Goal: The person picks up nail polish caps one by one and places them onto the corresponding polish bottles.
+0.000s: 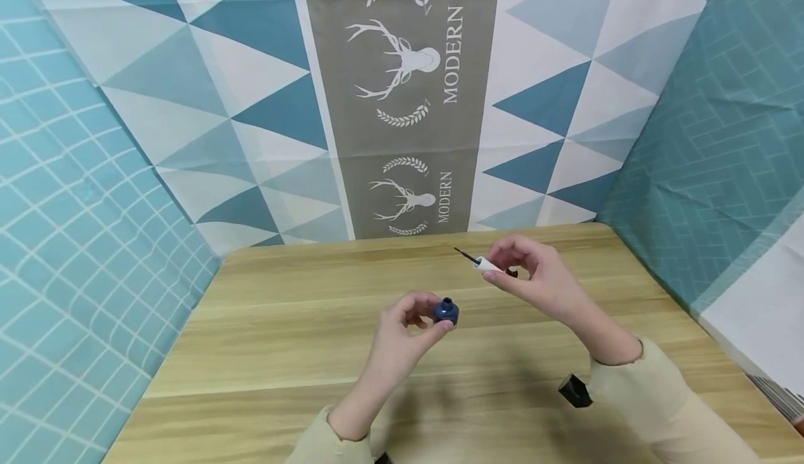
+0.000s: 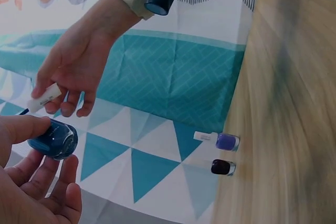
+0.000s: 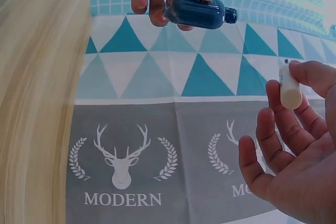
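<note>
My left hand [image 1: 402,331] grips a dark blue nail polish bottle [image 1: 446,315] between thumb and fingers. The bottle's neck is uncapped and points up in the head view. Farther right and a little higher, my right hand [image 1: 545,279] pinches the white cap [image 1: 487,265] of a nail polish brush. Its thin dark brush [image 1: 466,255] points up and left, apart from the bottle. In the right wrist view, the bottle [image 3: 198,11] shows its full side and threaded neck, while the cap [image 3: 290,88] sits between thumb and fingertips.
A purple nail polish bottle with a white cap [image 2: 227,141] stands on the wooden table [image 1: 283,331], beside a very dark small bottle [image 2: 222,167]. Patterned cloths hang behind [image 1: 408,129] and along both sides. A black wrist camera [image 1: 574,391] shows at the right sleeve.
</note>
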`<state>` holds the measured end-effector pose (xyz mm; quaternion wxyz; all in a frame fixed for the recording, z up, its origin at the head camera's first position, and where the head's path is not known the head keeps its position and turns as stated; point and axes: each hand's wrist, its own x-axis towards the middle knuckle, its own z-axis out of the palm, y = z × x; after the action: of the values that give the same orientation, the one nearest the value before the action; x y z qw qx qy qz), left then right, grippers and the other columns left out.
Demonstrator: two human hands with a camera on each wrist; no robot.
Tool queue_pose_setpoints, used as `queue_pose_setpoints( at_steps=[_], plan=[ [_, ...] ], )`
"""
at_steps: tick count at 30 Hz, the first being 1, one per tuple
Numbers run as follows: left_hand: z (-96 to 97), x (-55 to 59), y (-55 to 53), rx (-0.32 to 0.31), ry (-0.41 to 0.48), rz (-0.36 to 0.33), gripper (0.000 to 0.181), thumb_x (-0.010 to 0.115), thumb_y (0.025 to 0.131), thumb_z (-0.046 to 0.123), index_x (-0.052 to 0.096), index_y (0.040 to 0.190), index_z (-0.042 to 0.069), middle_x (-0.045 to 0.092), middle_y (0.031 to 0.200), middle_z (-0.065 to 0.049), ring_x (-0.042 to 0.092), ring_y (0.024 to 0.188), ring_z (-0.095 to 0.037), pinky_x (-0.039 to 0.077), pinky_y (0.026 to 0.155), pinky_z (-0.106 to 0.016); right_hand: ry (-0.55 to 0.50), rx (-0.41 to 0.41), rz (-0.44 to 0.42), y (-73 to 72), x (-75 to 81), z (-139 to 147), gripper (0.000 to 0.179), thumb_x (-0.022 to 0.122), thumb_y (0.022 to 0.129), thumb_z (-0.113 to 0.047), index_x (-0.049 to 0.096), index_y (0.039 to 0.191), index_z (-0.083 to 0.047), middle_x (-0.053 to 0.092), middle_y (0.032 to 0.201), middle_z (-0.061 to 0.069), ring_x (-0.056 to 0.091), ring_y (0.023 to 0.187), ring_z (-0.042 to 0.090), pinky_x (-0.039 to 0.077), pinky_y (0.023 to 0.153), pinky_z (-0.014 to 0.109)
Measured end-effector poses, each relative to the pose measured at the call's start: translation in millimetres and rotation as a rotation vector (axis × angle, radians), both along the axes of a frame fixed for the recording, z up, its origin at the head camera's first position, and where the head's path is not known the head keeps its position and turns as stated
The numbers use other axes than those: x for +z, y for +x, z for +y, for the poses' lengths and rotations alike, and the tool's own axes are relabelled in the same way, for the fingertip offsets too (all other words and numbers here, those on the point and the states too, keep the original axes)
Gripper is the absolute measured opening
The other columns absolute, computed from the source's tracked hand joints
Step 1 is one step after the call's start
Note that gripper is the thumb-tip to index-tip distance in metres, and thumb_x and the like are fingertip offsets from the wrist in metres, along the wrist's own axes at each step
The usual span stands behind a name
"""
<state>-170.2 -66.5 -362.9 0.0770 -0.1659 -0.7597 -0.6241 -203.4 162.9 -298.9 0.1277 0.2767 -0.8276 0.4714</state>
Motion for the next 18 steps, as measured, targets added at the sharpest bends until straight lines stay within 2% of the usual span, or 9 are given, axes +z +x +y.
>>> queue_pose_setpoints(
  at_steps=[4, 9, 18],
  plan=[
    [0.7, -1.8, -0.5, -0.004, -0.013, -0.004, 0.026, 0.079, 0.077, 0.019, 0.067, 0.099, 0.015, 0.069, 0.090, 0.001, 0.062, 0.084, -0.012, 0.050, 0.073, -0.035, 0.023, 0.008, 0.011, 0.9, 1.2, 1.4, 0.019, 0.071, 0.084, -0.011, 0.062, 0.101, -0.011, 0.063, 0.091, -0.001, 0.059, 0.081, 0.011, 0.048, 0.074, 0.022],
    [0.3, -4.0, -1.9, 0.001, -0.018, -0.016, 0.025, 0.079, 0.077, 0.020, 0.067, 0.099, 0.016, 0.068, 0.091, 0.001, 0.060, 0.085, -0.013, 0.048, 0.073, -0.032, 0.064, 0.018, 0.038, 0.9, 3.9, 2.2, 0.018, 0.071, 0.084, -0.010, 0.063, 0.101, -0.012, 0.063, 0.093, -0.004, 0.058, 0.083, 0.010, 0.049, 0.077, 0.023],
    [-2.7, -3.2, -4.5, 0.012, -0.019, -0.028, 0.025, 0.078, 0.078, 0.023, 0.068, 0.100, 0.017, 0.067, 0.093, 0.003, 0.059, 0.087, -0.014, 0.048, 0.075, -0.030, 0.113, 0.070, 0.091, -0.2, 10.7, 2.7, 0.017, 0.071, 0.083, -0.009, 0.065, 0.098, -0.016, 0.064, 0.092, -0.005, 0.056, 0.079, 0.009, 0.048, 0.061, 0.024]
  ],
)
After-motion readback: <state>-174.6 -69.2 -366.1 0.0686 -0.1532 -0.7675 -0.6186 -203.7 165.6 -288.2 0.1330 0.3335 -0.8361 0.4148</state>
